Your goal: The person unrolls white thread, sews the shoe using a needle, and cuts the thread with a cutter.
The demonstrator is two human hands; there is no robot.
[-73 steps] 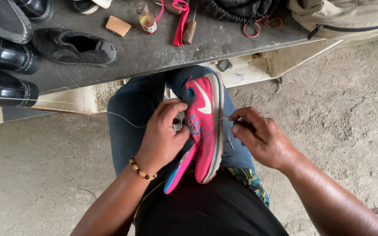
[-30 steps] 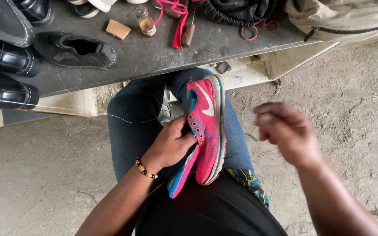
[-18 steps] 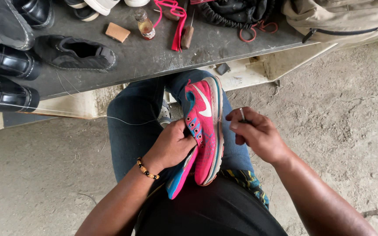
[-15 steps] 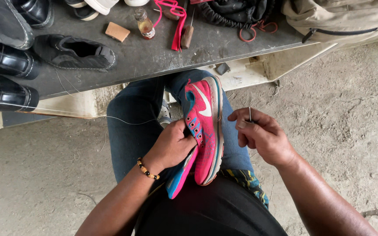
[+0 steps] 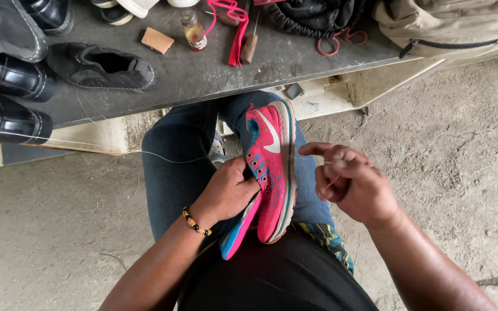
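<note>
A pink running shoe (image 5: pixel 273 167) with blue trim lies on its side across my lap, toe toward the table. My left hand (image 5: pixel 227 190) grips it at the laced opening; a beaded bracelet circles that wrist. My right hand (image 5: pixel 350 181) hovers just right of the shoe, fingers curled and pinched on a thin thread. A pale thread (image 5: pixel 162 155) runs from the shoe leftward across my jeans to the table's left side. Whether a needle is in the right hand cannot be made out.
A dark low table (image 5: pixel 214 69) stands ahead with black shoes (image 5: pixel 12 80), a dark slip-on shoe (image 5: pixel 102 66), a small bottle (image 5: pixel 193 31), a tan block (image 5: pixel 157 40), a wooden-handled awl (image 5: pixel 249 46), pink laces and bags. Rough concrete floor (image 5: pixel 451 161) lies around.
My right hand pulled out to the right away from the shoe, came back close to its side holding a thin needle upright, and now curls on the thread. The left hand kept its grip.
</note>
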